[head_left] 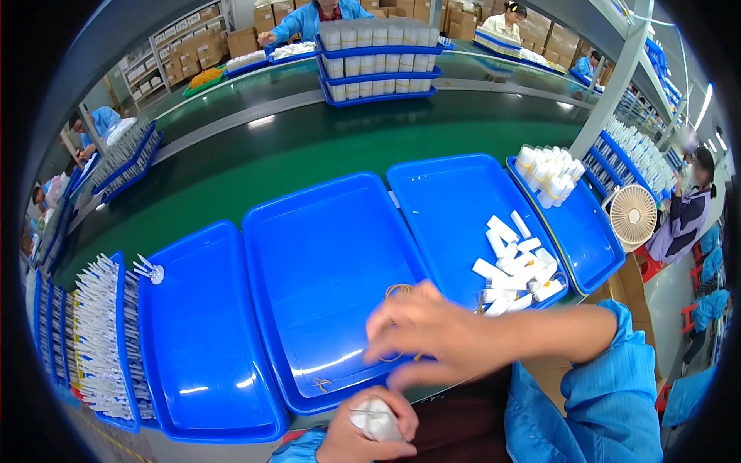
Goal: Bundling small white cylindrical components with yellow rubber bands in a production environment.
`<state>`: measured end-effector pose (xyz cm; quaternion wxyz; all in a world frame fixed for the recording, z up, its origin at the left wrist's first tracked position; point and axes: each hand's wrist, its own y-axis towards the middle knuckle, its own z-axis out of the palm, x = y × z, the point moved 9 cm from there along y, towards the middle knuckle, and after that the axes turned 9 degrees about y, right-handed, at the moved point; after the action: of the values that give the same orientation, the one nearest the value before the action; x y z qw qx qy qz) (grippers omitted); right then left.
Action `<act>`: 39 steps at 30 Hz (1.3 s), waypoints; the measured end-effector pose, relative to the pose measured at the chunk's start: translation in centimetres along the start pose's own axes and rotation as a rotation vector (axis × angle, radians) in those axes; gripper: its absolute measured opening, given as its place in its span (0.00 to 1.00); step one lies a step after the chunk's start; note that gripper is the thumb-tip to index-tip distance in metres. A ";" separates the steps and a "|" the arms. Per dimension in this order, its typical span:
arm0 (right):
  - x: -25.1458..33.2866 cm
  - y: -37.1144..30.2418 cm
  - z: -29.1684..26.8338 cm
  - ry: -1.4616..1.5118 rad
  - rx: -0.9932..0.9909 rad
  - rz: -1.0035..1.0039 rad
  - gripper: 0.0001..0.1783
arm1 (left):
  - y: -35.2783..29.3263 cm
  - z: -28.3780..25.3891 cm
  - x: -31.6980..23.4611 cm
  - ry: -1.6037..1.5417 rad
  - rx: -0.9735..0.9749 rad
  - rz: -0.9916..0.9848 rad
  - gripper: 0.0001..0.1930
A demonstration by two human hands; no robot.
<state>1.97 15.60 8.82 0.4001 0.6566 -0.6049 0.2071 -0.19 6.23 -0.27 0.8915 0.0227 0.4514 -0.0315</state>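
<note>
My left hand (363, 429), low in the middle, is closed around a bundle of white tubes (374, 418), their ends facing up. Just above it my right hand (432, 332) reaches in from the right, slightly blurred, with thumb and fingers apart. Yellowish rubber bands (399, 290) show beside its fingers; whether any touches them is hard to tell. Another rubber band (322, 383) lies in the near end of the middle blue tray (324, 255). Loose white tubes (515, 266) are heaped in the blue tray (440, 193) to the right.
Banded tube bundles (549, 174) stand in the far-right blue tray (590, 247), beside a small fan (633, 216). At left, a blue tray (201, 332) adjoins stacked trays of white pieces (100, 339). A green conveyor (309, 147) carries stacked trays (378, 62); several people work beyond.
</note>
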 end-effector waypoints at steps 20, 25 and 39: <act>0.1 0.4 -1.9 -0.129 -0.155 -0.086 0.07 | 2.5 -2.5 -3.8 0.042 -0.246 0.212 0.14; -0.1 -1.2 -2.3 -0.298 -0.267 -0.104 0.10 | 1.9 2.1 -3.1 -0.269 0.321 0.126 0.11; -1.3 -3.6 -2.5 0.231 -0.403 0.095 0.04 | 1.4 4.2 -2.8 -0.373 0.439 -0.009 0.12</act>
<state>5.70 18.20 8.30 0.5796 0.5063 -0.6143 0.1744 1.65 7.48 4.54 0.9328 0.2069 0.2619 -0.1362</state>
